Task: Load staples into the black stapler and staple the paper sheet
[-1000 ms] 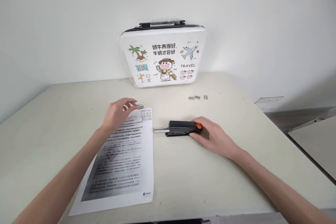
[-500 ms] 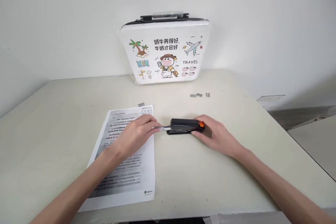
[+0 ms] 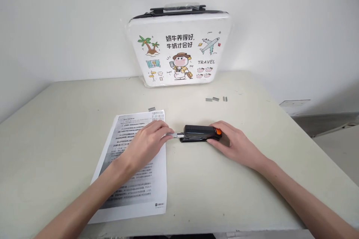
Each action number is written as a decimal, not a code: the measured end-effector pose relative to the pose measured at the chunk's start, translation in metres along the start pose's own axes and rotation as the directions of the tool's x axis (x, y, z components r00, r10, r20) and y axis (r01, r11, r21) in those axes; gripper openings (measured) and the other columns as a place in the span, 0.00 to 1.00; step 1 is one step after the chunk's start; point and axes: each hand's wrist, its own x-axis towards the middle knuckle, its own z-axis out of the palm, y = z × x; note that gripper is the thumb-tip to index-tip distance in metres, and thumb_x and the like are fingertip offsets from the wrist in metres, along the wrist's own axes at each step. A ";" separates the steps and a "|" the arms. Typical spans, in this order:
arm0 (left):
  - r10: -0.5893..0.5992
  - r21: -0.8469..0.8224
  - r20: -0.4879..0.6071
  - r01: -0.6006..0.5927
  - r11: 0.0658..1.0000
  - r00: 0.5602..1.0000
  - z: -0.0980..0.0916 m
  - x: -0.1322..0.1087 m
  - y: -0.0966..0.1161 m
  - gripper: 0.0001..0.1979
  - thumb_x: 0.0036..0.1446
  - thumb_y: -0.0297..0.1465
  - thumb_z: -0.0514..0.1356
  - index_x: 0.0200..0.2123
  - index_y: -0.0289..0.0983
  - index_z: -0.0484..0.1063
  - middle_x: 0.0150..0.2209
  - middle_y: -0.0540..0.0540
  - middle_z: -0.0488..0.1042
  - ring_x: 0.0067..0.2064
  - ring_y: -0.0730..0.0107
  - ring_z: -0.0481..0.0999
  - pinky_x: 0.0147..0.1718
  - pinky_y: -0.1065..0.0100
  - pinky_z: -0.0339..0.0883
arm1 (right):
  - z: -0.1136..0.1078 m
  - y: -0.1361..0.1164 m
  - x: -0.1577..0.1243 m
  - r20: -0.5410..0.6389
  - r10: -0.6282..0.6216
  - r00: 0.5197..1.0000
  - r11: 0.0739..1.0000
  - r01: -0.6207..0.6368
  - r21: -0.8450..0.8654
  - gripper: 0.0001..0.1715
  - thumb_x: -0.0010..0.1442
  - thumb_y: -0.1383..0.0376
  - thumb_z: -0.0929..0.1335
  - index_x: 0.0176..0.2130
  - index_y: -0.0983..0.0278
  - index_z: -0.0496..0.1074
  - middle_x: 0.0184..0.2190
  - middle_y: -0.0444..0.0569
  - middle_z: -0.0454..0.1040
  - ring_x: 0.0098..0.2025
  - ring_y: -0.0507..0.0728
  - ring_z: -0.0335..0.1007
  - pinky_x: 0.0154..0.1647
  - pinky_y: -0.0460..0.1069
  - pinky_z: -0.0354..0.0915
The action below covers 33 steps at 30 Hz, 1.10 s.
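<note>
A black stapler [image 3: 200, 132] with an orange patch lies sideways on the table, its right end gripped by my right hand [image 3: 234, 140] between thumb and fingers. From its left end sticks out a metal staple tray [image 3: 179, 135]. The thumb and fingers of my left hand [image 3: 150, 138] pinch the tray's outer end, partly covering it. Beneath my left hand and forearm lies a printed paper sheet [image 3: 134, 190]; its middle is hidden by the hand.
A white cartoon case [image 3: 182, 50] with a black handle leans against the wall behind. Small staple strips [image 3: 215, 99] lie to the right in front of it. Another staple strip [image 3: 152, 108] lies just beyond the paper. The table [image 3: 224, 194] ends close to me.
Both hands keep their grips on the stapler and its tray. The whole scene has shifted slightly in view, the case appearing a little higher and larger.
</note>
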 end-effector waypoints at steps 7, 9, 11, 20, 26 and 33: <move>0.022 0.068 0.031 -0.024 0.997 0.999 -0.001 0.000 0.003 0.13 0.75 0.34 0.53 0.46 0.38 0.77 0.45 0.42 0.78 0.43 0.59 0.79 0.39 0.59 0.75 | 0.000 0.000 0.001 0.009 -0.008 1.000 1.000 0.008 0.023 0.12 0.71 0.54 0.65 0.51 0.54 0.68 0.47 0.51 0.75 0.41 0.60 0.73 0.40 0.55 0.72; 0.007 0.034 0.034 -0.008 0.999 0.999 -0.002 -0.002 -0.002 0.12 0.74 0.36 0.54 0.48 0.39 0.76 0.47 0.42 0.78 0.46 0.58 0.79 0.43 0.57 0.76 | 0.000 0.000 0.001 0.006 -0.006 1.000 1.000 0.006 0.026 0.12 0.71 0.54 0.66 0.51 0.54 0.68 0.46 0.50 0.75 0.41 0.60 0.73 0.40 0.55 0.72; -0.007 -0.035 0.044 0.008 0.999 0.999 -0.005 -0.006 -0.009 0.12 0.73 0.38 0.55 0.50 0.41 0.76 0.49 0.42 0.78 0.48 0.58 0.79 0.46 0.56 0.76 | 0.000 0.000 0.002 0.007 -0.005 1.000 0.999 0.005 0.033 0.12 0.71 0.53 0.66 0.50 0.55 0.68 0.46 0.50 0.75 0.40 0.60 0.73 0.40 0.55 0.72; 0.142 -0.379 0.138 -0.080 0.922 0.980 -0.005 -0.002 -0.024 0.09 0.69 0.40 0.63 0.44 0.46 0.83 0.42 0.46 0.83 0.44 0.61 0.80 0.46 0.59 0.75 | -0.002 0.008 0.006 0.022 -0.021 1.000 0.982 0.016 0.189 0.14 0.70 0.52 0.67 0.51 0.55 0.71 0.46 0.51 0.77 0.45 0.61 0.74 0.45 0.57 0.73; 0.263 -0.434 0.118 -0.188 0.881 0.958 0.014 0.033 -0.019 0.13 0.66 0.46 0.65 0.42 0.45 0.83 0.42 0.45 0.83 0.45 0.60 0.79 0.47 0.59 0.73 | -0.001 0.008 0.004 0.049 0.000 0.999 0.982 -0.010 0.190 0.15 0.71 0.52 0.66 0.52 0.56 0.71 0.45 0.50 0.78 0.44 0.60 0.74 0.43 0.55 0.72; 0.304 -0.331 0.102 -0.256 0.908 0.947 0.027 0.043 -0.018 0.20 0.66 0.51 0.61 0.42 0.40 0.80 0.40 0.44 0.82 0.43 0.60 0.79 0.45 0.61 0.69 | 0.002 0.005 0.002 0.037 0.009 0.999 0.985 -0.015 0.169 0.16 0.72 0.51 0.65 0.52 0.56 0.71 0.44 0.50 0.79 0.41 0.60 0.74 0.40 0.54 0.72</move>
